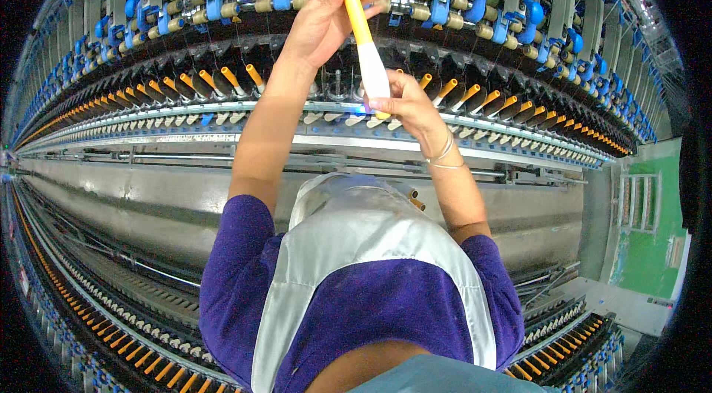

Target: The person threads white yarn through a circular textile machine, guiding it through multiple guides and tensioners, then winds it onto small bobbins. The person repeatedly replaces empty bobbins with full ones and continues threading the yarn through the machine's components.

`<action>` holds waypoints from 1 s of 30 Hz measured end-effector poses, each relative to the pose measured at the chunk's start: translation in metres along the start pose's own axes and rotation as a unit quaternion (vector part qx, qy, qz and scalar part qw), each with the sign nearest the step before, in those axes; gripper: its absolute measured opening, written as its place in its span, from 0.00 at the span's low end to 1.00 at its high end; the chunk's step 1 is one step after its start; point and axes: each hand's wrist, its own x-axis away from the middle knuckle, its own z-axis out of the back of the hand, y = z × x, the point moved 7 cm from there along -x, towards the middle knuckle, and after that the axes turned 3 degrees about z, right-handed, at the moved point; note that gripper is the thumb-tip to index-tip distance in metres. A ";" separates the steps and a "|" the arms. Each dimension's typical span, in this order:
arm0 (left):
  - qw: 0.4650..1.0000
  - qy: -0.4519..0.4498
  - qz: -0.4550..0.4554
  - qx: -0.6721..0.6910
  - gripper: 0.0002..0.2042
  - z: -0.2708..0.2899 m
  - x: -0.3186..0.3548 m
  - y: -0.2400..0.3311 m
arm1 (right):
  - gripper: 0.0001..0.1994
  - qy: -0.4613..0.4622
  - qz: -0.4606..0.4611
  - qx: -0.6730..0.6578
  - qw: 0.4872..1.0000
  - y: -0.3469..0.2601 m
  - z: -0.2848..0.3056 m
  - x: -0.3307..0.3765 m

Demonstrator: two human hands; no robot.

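Note:
A yellow bobbin (373,67) with white yarn wound on its lower part stands tilted in front of the spinning machine. My right hand (406,105) is closed round its lower end, thumb across the front. Up at the bare yellow end, my left hand (326,22) has its fingers stretched out behind the tube. Whether those fingers touch it or carry a thread, I cannot tell. Below the left wrist, a bare metal spindle (337,85) shows in the row, among spindles carrying yellow-orange tubes (231,79).
Rollers (263,4) with blue fittings run above the spindle row, behind my hands. A metal rail (208,113) crosses below it. Brown tubes (417,202) poke out beside my silvery apron (363,226). Another spindle row (133,348) lies at lower left, and a white rack (639,202) at right.

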 end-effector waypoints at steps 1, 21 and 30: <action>0.999 -0.025 0.012 -0.027 0.19 -0.004 0.005 -0.004 | 0.22 -0.023 0.007 -0.027 0.999 0.001 -0.006 0.005; 0.997 0.017 0.016 0.076 0.18 -0.013 0.022 -0.025 | 0.03 0.084 0.248 0.610 0.748 -0.093 -0.043 -0.003; 0.987 0.055 0.080 0.129 0.19 -0.003 0.065 -0.032 | 0.06 0.100 0.238 0.181 0.949 -0.067 -0.034 0.014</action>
